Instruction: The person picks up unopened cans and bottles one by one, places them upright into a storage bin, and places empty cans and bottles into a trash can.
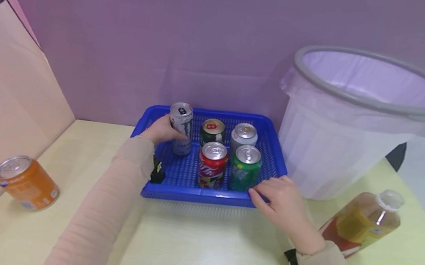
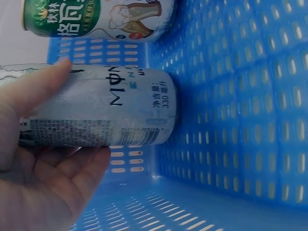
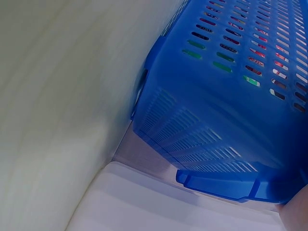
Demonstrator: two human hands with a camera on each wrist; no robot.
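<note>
My left hand (image 1: 163,131) grips a tall silver-white Monster energy drink can (image 2: 101,103), thumb on one side and fingers on the other. The can stands upright in the back left part of a blue perforated plastic basket (image 1: 202,194). My right hand (image 1: 278,201) holds the basket's front right corner, fingers curled over the rim. Also in the basket are a dark green can with a gold top (image 1: 212,132), a white can (image 1: 243,138), a red can (image 1: 212,166) and a green can (image 1: 246,169), all upright.
A white bin (image 1: 319,140) with a grey rim and liner bag stands right of the basket. An orange can (image 1: 27,182) is at the left of the table. A bottle of amber drink (image 1: 363,221) stands at the right, behind my right forearm. A purple backdrop (image 1: 168,42) hangs behind.
</note>
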